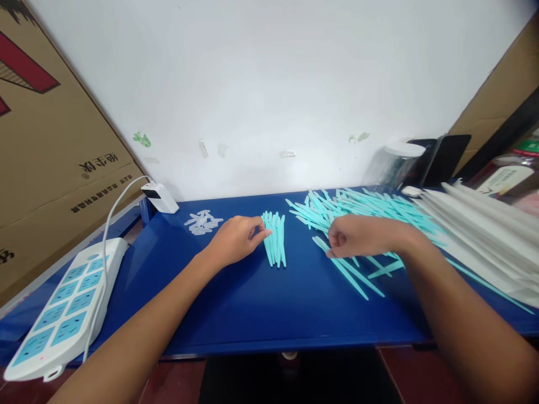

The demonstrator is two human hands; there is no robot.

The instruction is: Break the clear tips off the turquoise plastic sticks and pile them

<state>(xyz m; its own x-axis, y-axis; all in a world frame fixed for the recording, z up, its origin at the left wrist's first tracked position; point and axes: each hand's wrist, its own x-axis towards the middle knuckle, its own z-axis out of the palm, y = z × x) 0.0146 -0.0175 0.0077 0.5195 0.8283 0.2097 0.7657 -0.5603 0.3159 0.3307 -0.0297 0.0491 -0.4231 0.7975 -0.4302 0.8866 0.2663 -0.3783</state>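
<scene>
My left hand [241, 240] is at the left side of a small bunch of slim turquoise plastic sticks [275, 241], laid side by side on the blue table. Its thumb and forefinger close at the upper part of the outermost stick. My right hand [349, 237] is curled, thumb and fingertips pressed together over a pair of loose turquoise sticks [351, 276]; its fingers partly hide their upper ends. Behind and beside that hand spreads a large messy pile of the same sticks [374, 205]. Small translucent pieces [202, 223] form a little heap left of my left hand.
A white power strip [71, 306] and a white charger [160, 197] with a cable stand left, beside a cardboard box [50, 140]. Stacked white paper-like sheets [471, 241], a clear lidded jar [398, 165] and dark phone-like slabs [446, 160] stand right. A white wall [269, 95] bounds the back.
</scene>
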